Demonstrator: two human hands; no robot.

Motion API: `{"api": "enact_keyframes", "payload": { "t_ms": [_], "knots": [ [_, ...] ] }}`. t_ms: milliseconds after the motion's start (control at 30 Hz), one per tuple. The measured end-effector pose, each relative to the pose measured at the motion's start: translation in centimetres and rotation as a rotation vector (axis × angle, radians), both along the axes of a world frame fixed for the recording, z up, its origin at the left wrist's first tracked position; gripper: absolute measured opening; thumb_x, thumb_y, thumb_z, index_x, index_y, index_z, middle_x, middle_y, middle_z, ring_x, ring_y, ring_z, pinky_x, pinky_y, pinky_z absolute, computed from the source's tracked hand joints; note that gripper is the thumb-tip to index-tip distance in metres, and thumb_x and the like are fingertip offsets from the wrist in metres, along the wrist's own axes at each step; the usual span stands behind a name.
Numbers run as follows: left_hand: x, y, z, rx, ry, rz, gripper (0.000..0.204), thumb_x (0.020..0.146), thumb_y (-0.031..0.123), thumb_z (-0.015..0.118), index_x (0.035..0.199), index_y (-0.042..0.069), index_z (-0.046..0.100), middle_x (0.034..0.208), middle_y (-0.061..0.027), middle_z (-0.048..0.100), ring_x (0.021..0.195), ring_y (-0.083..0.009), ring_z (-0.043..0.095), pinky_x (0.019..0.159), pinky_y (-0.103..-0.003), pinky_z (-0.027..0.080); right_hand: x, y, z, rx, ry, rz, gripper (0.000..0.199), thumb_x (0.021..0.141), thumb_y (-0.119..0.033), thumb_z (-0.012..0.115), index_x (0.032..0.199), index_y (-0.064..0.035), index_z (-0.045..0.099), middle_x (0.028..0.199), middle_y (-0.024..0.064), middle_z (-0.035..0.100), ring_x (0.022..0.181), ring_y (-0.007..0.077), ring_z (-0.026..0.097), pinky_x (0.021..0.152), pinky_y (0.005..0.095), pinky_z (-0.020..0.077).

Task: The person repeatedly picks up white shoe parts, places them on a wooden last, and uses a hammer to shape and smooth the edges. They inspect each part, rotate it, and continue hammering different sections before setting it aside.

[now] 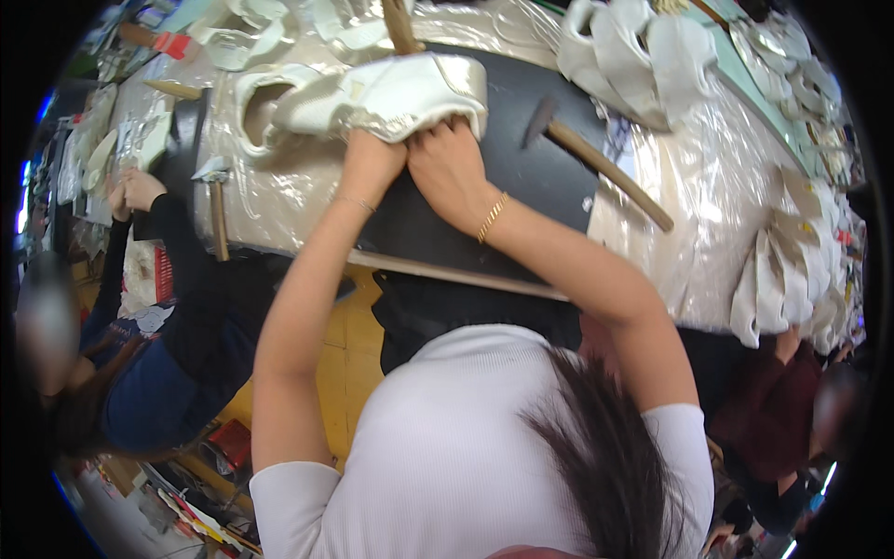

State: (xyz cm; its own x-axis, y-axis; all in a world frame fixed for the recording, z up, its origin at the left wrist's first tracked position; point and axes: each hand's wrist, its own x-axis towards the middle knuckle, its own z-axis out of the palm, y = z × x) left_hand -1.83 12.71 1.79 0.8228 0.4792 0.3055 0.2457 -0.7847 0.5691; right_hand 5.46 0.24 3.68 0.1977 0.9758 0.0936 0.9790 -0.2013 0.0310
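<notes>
White shoe upper (391, 93) sits mounted on a wooden post (400, 26) above the black work mat (521, 177). We have both hands at its lower edge: left hand (371, 160) clenched on the material, right hand (449, 166) gripping just beside it, the two touching. To do this pull well, in our judgement: keep even tension from both sides and the wrists close, so the upper seats without wrinkles. A hammer (596, 163) lies on the mat, right of the hands. More white uppers (633, 56) are piled beyond. A co-worker's hand (140, 186) works at far left.
</notes>
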Motion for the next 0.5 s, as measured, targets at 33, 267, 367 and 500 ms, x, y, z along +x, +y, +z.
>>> {"api": "enact_keyframes", "payload": {
  "t_ms": [33, 267, 367, 500],
  "knots": [
    [0.0, -0.2, 0.1, 0.069, 0.019, -0.029, 0.033, 0.081, 0.008, 0.062, 0.113, 0.004, 0.067, 0.116, -0.0191, 0.065, 0.110, -0.0377, 0.060, 0.095, -0.043, 0.048, -0.1, 0.0, -0.3, 0.039, 0.002, -0.013, 0.035, 0.082, -0.015, 0.056, 0.113, -0.0030, 0.068, 0.112, 0.0117, 0.066, 0.112, 0.0262, 0.056, 0.095, 0.0449, 0.0405],
    [-0.4, 0.2, 0.9, -0.018, 0.144, -0.096, 0.041, 0.080, 0.004, 0.064, 0.120, 0.002, 0.063, 0.125, -0.0208, 0.061, 0.120, -0.0395, 0.053, 0.104, -0.044, 0.041, 1.0, 2.0, -1.1, 0.212, 0.065, -0.074, 0.032, 0.080, -0.012, 0.057, 0.108, -0.0039, 0.070, 0.107, 0.0127, 0.068, 0.099, 0.0294, 0.064, 0.087, 0.0459, 0.0448],
    [-0.6, -0.1, 0.9, -0.041, 0.052, -0.050, 0.042, 0.080, 0.006, 0.064, 0.122, 0.002, 0.061, 0.125, -0.0217, 0.060, 0.121, -0.0400, 0.052, 0.105, -0.044, 0.041, 0.9, 0.9, -0.4, -0.001, 0.038, -0.029, 0.032, 0.079, -0.012, 0.058, 0.107, -0.0030, 0.070, 0.105, 0.0143, 0.068, 0.100, 0.0295, 0.063, 0.087, 0.0454, 0.0441],
    [-0.8, -0.7, 0.6, -0.110, 0.089, -0.026, 0.035, 0.083, 0.003, 0.056, 0.117, 0.002, 0.063, 0.120, -0.0220, 0.063, 0.114, -0.0402, 0.057, 0.099, -0.046, 0.045, -0.9, -0.5, 0.4, 0.331, 0.017, 0.033, 0.031, 0.078, -0.011, 0.056, 0.100, 0.0068, 0.068, 0.100, 0.0198, 0.065, 0.100, 0.0336, 0.059, 0.097, 0.0459, 0.0415]
  ]
}}
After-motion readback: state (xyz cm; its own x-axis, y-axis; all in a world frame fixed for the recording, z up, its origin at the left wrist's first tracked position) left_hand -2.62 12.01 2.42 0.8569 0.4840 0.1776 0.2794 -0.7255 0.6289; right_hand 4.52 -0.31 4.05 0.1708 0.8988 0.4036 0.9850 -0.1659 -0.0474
